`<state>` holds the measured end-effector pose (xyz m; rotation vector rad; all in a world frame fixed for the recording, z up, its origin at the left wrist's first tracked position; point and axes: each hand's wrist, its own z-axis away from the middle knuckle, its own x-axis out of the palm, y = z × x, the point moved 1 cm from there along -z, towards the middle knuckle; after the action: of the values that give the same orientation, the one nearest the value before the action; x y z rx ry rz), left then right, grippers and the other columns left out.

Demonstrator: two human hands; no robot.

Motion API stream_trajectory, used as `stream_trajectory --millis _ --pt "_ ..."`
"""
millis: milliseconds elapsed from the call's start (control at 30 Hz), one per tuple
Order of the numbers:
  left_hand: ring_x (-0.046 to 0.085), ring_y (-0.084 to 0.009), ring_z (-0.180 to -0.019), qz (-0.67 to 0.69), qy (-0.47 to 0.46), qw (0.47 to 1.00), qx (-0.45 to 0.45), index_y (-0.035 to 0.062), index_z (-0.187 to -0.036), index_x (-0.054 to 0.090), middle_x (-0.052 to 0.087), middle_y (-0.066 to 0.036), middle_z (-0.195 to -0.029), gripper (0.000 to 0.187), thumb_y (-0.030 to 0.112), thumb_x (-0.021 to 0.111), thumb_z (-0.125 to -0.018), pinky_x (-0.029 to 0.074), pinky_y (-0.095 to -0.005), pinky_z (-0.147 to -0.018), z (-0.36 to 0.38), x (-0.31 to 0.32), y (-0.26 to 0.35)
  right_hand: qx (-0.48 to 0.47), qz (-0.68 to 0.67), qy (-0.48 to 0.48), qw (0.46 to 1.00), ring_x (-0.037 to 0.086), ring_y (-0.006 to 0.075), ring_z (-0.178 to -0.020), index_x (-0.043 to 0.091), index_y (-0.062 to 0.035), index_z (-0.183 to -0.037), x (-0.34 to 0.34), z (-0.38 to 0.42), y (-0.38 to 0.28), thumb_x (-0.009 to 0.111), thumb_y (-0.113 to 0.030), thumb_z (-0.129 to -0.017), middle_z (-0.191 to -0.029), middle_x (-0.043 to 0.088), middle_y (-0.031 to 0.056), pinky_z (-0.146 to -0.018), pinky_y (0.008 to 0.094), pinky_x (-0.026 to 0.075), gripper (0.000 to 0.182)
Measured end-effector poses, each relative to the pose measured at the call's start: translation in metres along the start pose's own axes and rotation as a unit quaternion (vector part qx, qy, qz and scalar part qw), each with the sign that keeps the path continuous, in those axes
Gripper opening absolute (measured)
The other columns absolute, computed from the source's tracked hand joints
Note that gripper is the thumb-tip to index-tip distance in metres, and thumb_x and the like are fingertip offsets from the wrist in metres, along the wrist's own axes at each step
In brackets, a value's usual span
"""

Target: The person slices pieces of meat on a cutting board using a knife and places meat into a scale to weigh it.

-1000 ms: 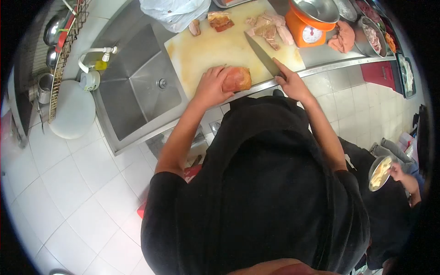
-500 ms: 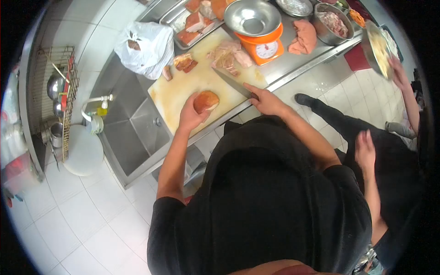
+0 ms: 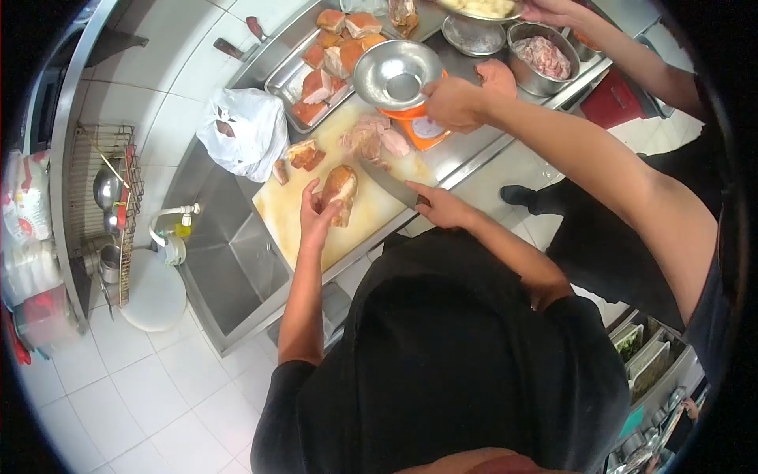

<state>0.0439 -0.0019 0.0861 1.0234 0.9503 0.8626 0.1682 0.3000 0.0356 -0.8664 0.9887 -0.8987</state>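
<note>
White wall tiles (image 3: 130,107); pale floor tiles (image 3: 158,395)

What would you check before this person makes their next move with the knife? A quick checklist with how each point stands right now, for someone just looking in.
1. Knife held by its handle in the right hand: ok.
2. Left hand apart from the blade: ok, a gap shows.
3. Chunk of meat flat and steady on the cutting board: cannot tell.
4. Blade tip away from the cut pieces: not ok, it is right by them.
5. Co-worker's hand apart from the knife: ok, it is up at the metal bowl.
6. Edge sharp: cannot tell.
</note>
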Motion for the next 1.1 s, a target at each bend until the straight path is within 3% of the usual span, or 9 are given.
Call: stream_trajectory --millis 267,500,733,867,967,1100 --pt "0.065 -0.0172 -0.095 0.055 0.017 0.998 0.014 0.0018 -0.150 0.038 0.067 -0.010 -0.105 0.077 0.006 0.076 -0.084 0.052 -0.0310 -0.087 0.007 0.009 0.003 -0.045 0.022 0.013 0.999 0.069 0.0341 -0.097 0.038 -0.0098 -0.157 0.000 0.001 0.009 0.063 -0.012 -0.096 -0.105 0.071 0.0201 -0.089 0.0429 0.054 0.067" --pt "0.066 -0.0186 -0.098 0.081 0.036 0.996 0.005 0.0014 -0.150 0.036 0.068 -0.012 -0.108 0.075 0.005 0.074 -0.085 0.051 -0.0329 -0.090 0.021 0.008 -0.003 0.018 -0.006 -0.022 1.000 0.068 0.0297 -0.091 0.039 -0.0088 -0.157 -0.008 0.003 -0.004 0.064 -0.011 -0.095 -0.099 0.070 0.0180 -0.085 0.0409 0.054 0.066" --pt "0.066 -0.0210 -0.101 0.080 0.047 0.996 -0.017 0.0020 -0.149 0.037 0.067 -0.014 -0.111 0.072 0.005 0.073 -0.087 0.051 -0.0345 -0.092 0.035 0.007 -0.016 0.044 -0.033 -0.035 0.998 0.068 0.0304 -0.091 0.040 -0.0086 -0.156 -0.007 0.004 -0.003 0.060 -0.013 -0.097 -0.098 0.070 0.0186 -0.084 0.0411 0.054 0.063" --pt "0.065 -0.0211 -0.103 0.074 0.058 0.995 -0.024 0.0021 -0.149 0.037 0.067 -0.014 -0.113 0.072 0.006 0.074 -0.087 0.051 -0.0348 -0.093 0.037 0.005 -0.026 -0.023 -0.010 0.002 1.000 0.069 0.0337 -0.089 0.043 -0.0149 -0.154 0.001 0.000 0.009 0.060 -0.014 -0.096 -0.099 0.071 0.0194 -0.081 0.0425 0.055 0.061" --pt "0.065 -0.0209 -0.105 0.062 0.067 0.995 -0.034 0.0023 -0.149 0.038 0.068 -0.014 -0.114 0.073 0.007 0.075 -0.086 0.051 -0.0348 -0.095 0.037 0.003 -0.029 -0.054 -0.006 -0.003 0.999 0.064 0.0267 -0.085 0.038 -0.0105 -0.158 0.001 0.001 0.007 0.060 -0.011 -0.097 -0.092 0.067 0.0152 -0.081 0.0390 0.052 0.064" --pt "0.065 -0.0203 -0.105 0.066 0.074 0.994 -0.034 0.0025 -0.148 0.038 0.068 -0.014 -0.114 0.073 0.008 0.076 -0.086 0.051 -0.0347 -0.095 0.037 -0.003 -0.040 -0.045 -0.014 -0.004 0.999 0.067 0.0297 -0.088 0.040 -0.0121 -0.156 0.000 0.004 0.004 0.061 -0.012 -0.096 -0.096 0.069 0.0174 -0.081 0.0404 0.053 0.063"
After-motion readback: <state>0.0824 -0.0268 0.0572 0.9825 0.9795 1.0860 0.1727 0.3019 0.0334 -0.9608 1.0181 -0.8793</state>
